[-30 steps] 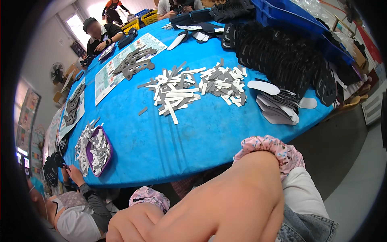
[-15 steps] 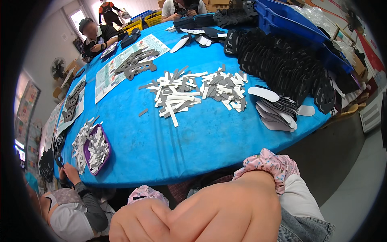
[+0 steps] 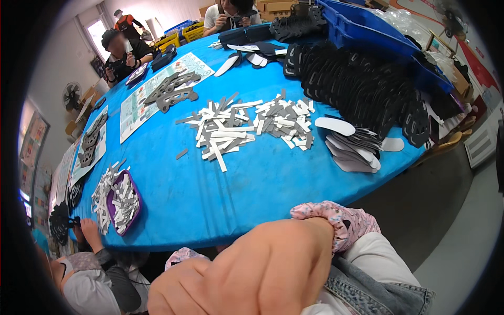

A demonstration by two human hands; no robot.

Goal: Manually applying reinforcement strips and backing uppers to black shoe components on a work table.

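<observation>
right hand over left hand, below near desk edge, nothing seen held, finger closure cannot be told | pink floral cuffs at wrists | nearest on blue desk: white and grey strip pile, well apart | grey insole stack right

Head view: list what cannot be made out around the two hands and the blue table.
- Right hand: only its back shows; fingers and anything held are hidden beneath it.
- Left hand: cut off by the lower edge and overlapped by the right hand.
- Blue table: its near underside is hidden by the edge.
- Purple tray: strips inside too small to count.
- Black cut pieces: shapes merge, too dark to separate.
</observation>
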